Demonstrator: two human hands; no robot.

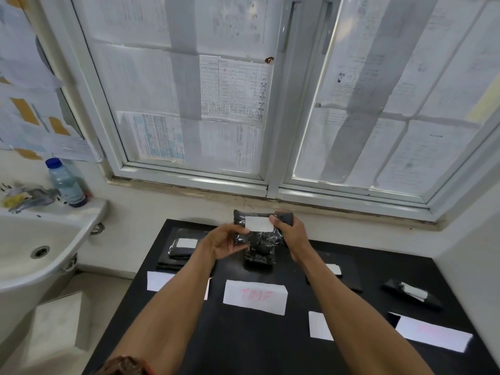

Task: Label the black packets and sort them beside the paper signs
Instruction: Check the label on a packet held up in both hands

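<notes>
The person holds one black packet (pixel 258 239) in the air over the far edge of the dark surface (pixel 243 345), just below the window sill, with both hands on it. The left hand (pixel 226 243) pinches its lower left edge, thumb by the white label (pixel 259 224), and the right hand (pixel 288 234) curls its fingers round the upper right corner. The label looks stuck on and faces the person; whether anything is written on it I cannot tell. I'd call the job partly done. A labelled left pile (pixel 180 251) lies behind the left sign (pixel 159 281). A labelled right packet (pixel 335 269) shows past the right forearm, and a far packet (pixel 411 293), also labelled, lies askew behind the right sign (pixel 433 336). Under the held one, a middle packet (pixel 259 259) sits behind the middle sign (pixel 254 296); I see no label on it, though part of it is hidden. A white slip (pixel 320 326) lies near the right sign. What seems left is to set the held packet beside its sign and perhaps to label the middle one. The held packet's long axis runs left to right, roughly along the sill. Its label lies the same way, and its flat face tips up towards the person rather than lying level.
</notes>
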